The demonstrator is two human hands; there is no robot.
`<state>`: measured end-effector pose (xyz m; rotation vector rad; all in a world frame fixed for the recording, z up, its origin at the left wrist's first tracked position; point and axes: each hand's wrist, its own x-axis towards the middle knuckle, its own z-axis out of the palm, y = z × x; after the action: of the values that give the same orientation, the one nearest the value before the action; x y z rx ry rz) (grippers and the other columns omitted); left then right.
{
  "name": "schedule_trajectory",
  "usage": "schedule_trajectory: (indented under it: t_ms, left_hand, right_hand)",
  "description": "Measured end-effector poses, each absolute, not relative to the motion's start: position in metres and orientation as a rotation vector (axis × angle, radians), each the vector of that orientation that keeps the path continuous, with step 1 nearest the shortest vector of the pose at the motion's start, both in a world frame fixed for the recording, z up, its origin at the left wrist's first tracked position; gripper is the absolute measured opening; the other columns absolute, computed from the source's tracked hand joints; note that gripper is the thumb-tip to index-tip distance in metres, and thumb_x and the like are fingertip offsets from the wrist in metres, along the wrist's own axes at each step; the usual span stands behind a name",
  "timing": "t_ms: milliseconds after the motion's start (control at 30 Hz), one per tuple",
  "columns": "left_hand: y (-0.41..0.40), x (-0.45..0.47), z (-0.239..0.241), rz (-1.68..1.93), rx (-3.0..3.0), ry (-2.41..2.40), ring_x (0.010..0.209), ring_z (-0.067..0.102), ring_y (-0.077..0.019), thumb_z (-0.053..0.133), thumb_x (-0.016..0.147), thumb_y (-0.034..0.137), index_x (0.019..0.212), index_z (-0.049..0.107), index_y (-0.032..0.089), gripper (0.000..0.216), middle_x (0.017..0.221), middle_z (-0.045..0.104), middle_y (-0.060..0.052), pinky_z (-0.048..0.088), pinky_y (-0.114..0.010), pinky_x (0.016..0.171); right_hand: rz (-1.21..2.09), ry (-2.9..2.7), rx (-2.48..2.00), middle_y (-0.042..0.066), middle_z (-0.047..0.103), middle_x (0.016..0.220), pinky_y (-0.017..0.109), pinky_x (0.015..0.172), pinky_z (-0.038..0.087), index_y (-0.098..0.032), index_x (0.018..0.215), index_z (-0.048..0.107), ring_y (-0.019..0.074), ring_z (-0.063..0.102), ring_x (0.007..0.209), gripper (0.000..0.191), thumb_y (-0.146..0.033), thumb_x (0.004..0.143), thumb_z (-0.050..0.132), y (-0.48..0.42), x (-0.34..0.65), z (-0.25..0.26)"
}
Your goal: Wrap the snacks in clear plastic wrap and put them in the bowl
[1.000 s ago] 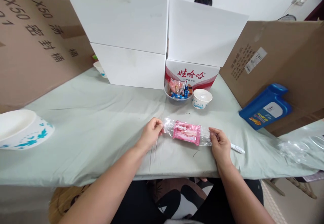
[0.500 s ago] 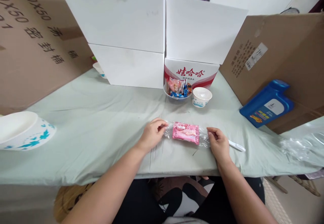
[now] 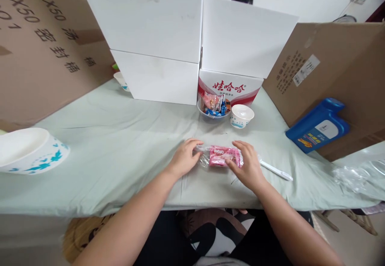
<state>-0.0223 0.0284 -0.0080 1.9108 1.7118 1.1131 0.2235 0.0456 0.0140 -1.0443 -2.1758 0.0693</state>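
A pink snack packet (image 3: 221, 155) lies inside a clear plastic bag (image 3: 204, 158) on the pale green tablecloth (image 3: 120, 154). My left hand (image 3: 184, 158) pinches the bag's left end with closed fingers. My right hand (image 3: 247, 164) lies over the packet's right part, its fingers curled down on the folded plastic. Both hands rest on the table near its front edge.
A white pen-like stick (image 3: 276, 170) lies right of my right hand. Behind are a bowl of wrapped sweets (image 3: 214, 106), a small empty cup (image 3: 242, 115), white boxes (image 3: 156, 37), brown cartons (image 3: 337, 69), a blue jug (image 3: 318, 126). A white bowl (image 3: 28, 150) sits far left; crumpled plastic (image 3: 357, 176) far right.
My right hand has moved left from the bag's right end onto the packet, folding the plastic over it. The left hand stayed at the left end.
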Motion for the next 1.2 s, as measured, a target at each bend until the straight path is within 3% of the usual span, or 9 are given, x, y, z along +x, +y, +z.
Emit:
schedule_trajectory:
  t_ms: [100, 167, 300, 600, 733, 833, 1000, 1100, 1200]
  left_hand:
    - [0.031, -0.023, -0.012, 1.216, 1.809, 1.682, 0.079, 0.063, -0.0157, 0.058, 0.077, 0.012, 0.11, 0.063, 0.02, 0.034, 0.097, 0.067, -0.004, 0.055, -0.032, 0.079]
    - [0.031, -0.026, -0.013, 1.279, 1.756, 1.673, 0.077, 0.062, -0.0151, 0.059, 0.075, 0.011, 0.111, 0.062, 0.019, 0.037, 0.099, 0.066, -0.004, 0.055, -0.03, 0.074]
    - [0.032, -0.03, -0.014, 1.297, 1.723, 1.682, 0.075, 0.061, -0.0145, 0.06, 0.072, 0.01, 0.107, 0.063, 0.016, 0.036, 0.096, 0.065, -0.005, 0.054, -0.029, 0.071]
    - [0.028, -0.035, -0.003, 1.284, 1.96, 1.738, 0.082, 0.062, -0.0173, 0.054, 0.078, 0.008, 0.081, 0.066, 0.019, 0.016, 0.083, 0.066, -0.002, 0.052, -0.032, 0.08]
    - [0.021, -0.033, 0.007, 1.442, 2.13, 1.666, 0.092, 0.062, -0.0201, 0.053, 0.085, 0.014, 0.083, 0.067, 0.021, 0.016, 0.091, 0.067, -0.004, 0.051, -0.036, 0.086]
    - [0.015, -0.031, 0.015, 1.505, 2.222, 1.437, 0.096, 0.063, -0.0204, 0.052, 0.088, 0.016, 0.085, 0.066, 0.022, 0.016, 0.092, 0.07, -0.004, 0.052, -0.038, 0.09]
    - [0.009, -0.035, 0.025, 1.24, 2.212, 1.177, 0.109, 0.064, -0.0215, 0.048, 0.087, 0.013, 0.088, 0.064, 0.021, 0.018, 0.098, 0.073, -0.006, 0.05, -0.04, 0.098]
    - [0.007, -0.035, 0.03, 1.071, 2.13, 1.248, 0.12, 0.058, -0.0248, 0.051, 0.085, 0.016, 0.09, 0.066, 0.021, 0.016, 0.125, 0.064, -0.009, 0.056, -0.036, 0.087]
    - [0.009, -0.031, 0.026, 0.906, 2.037, 1.342, 0.131, 0.05, -0.0286, 0.057, 0.087, 0.027, 0.113, 0.066, 0.025, 0.028, 0.149, 0.045, -0.008, 0.059, -0.029, 0.069]
  right_hand:
    - [0.068, -2.489, -1.144, 0.015, 0.062, 0.124, 0.042, 0.099, 0.04, -0.017, 0.122, 0.058, 0.0285, 0.055, 0.116, 0.042, -0.043, 0.089, 0.058, 0.063, 0.197, 0.018]
    - [0.061, -2.634, -1.268, 0.011, 0.069, 0.111, 0.034, 0.089, 0.043, -0.019, 0.11, 0.064, 0.0233, 0.062, 0.102, 0.026, -0.035, 0.095, 0.049, 0.082, 0.186, 0.02]
    - [-0.019, -2.624, -1.438, 0.01, 0.071, 0.102, 0.029, 0.071, 0.042, -0.019, 0.105, 0.065, 0.0219, 0.065, 0.088, 0.03, -0.029, 0.1, 0.037, 0.131, 0.184, 0.033]
    - [-0.008, -2.554, -1.294, 0.009, 0.071, 0.105, 0.028, 0.076, 0.045, -0.018, 0.106, 0.066, 0.0209, 0.065, 0.093, 0.025, -0.027, 0.096, 0.045, 0.151, 0.202, 0.067]
    - [0.348, -2.78, -0.923, 0.009, 0.07, 0.114, 0.029, 0.085, 0.048, -0.018, 0.118, 0.063, 0.019, 0.065, 0.101, 0.03, -0.026, 0.097, 0.044, 0.128, 0.198, 0.057]
    - [0.29, -2.895, -1.082, 0.01, 0.066, 0.126, 0.031, 0.091, 0.048, -0.018, 0.128, 0.059, 0.0205, 0.062, 0.113, 0.034, -0.025, 0.099, 0.041, 0.127, 0.198, 0.052]
    - [0.135, -2.91, -1.243, 0.013, 0.069, 0.116, 0.04, 0.096, 0.044, -0.014, 0.114, 0.066, 0.0259, 0.062, 0.111, 0.031, -0.027, 0.1, 0.043, 0.134, 0.208, 0.057]
    - [0.172, -2.928, -0.983, 0.013, 0.065, 0.124, 0.043, 0.105, 0.038, -0.016, 0.124, 0.061, 0.0264, 0.055, 0.121, 0.038, -0.04, 0.095, 0.054, 0.126, 0.21, 0.061]
    - [0.272, -2.967, -0.742, 0.013, 0.064, 0.124, 0.038, 0.097, 0.044, -0.016, 0.127, 0.059, 0.0253, 0.058, 0.115, 0.048, -0.038, 0.085, 0.069, 0.115, 0.205, 0.058]
